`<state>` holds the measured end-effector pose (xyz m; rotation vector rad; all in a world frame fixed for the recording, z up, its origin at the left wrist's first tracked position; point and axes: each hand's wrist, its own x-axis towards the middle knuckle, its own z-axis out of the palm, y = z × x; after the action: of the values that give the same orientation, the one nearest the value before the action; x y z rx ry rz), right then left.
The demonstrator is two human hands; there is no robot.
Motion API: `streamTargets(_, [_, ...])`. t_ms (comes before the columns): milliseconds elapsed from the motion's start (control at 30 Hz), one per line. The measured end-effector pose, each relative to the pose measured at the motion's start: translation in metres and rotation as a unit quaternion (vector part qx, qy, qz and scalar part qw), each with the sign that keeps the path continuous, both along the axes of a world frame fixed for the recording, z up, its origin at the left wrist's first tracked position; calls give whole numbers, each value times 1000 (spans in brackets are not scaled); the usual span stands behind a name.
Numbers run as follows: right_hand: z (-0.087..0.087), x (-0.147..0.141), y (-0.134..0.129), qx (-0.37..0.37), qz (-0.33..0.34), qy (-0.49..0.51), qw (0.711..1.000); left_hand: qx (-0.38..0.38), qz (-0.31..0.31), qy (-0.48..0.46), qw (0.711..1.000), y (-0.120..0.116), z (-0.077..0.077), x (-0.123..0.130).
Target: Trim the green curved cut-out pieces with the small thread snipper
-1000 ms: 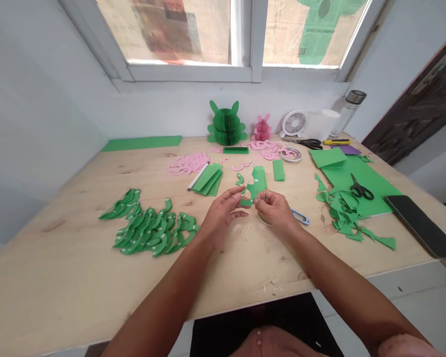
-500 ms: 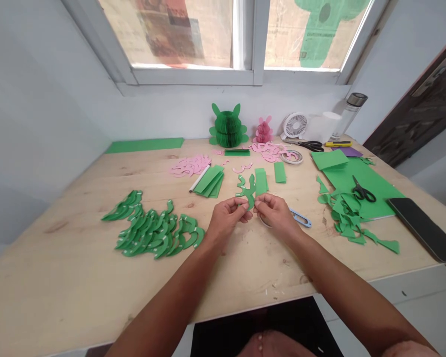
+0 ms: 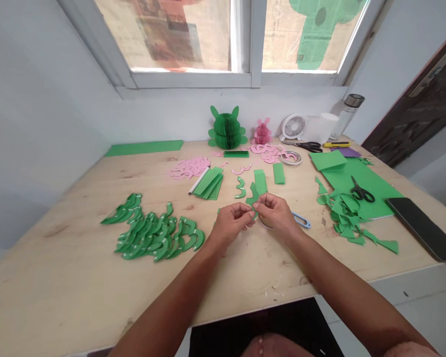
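Over the middle of the wooden table [image 3: 78, 292], a green cutout [image 3: 252, 195] is pinched by the right hand [image 3: 276, 212]; whether anything is pinched by the left hand [image 3: 231, 221], just beside, cannot be told.

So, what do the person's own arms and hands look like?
The left hand and right hand are human, with no gloves, rings or cables visible. Both forearms are bare, without watch or markings that I can see. A dusty-pink fabric top shows below, with small round button-like dots.
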<state>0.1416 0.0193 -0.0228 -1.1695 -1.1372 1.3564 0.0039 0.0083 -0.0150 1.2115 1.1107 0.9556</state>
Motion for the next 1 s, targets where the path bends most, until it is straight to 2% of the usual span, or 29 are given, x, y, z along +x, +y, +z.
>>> streamTargets(300, [16,0,-4,14,-40,-4,999,-8,-56,29,998,-4,-1,1])
streamTargets(500, [17,1,-4,9,-39,-7,999,1,-66,33,997,-2,-2,1])
streamTargets(667, [16,2,-3,10,-68,-15,998,-7,-83,47,995,-1,-4,0])
streamTargets(833, [16,2,-2,17,-52,-41,998,2,-52,16,999,-3,2,1])
streamTargets(1000, [11,2,0,6,-15,-59,998,15,-23,37,999,-4,5,0])
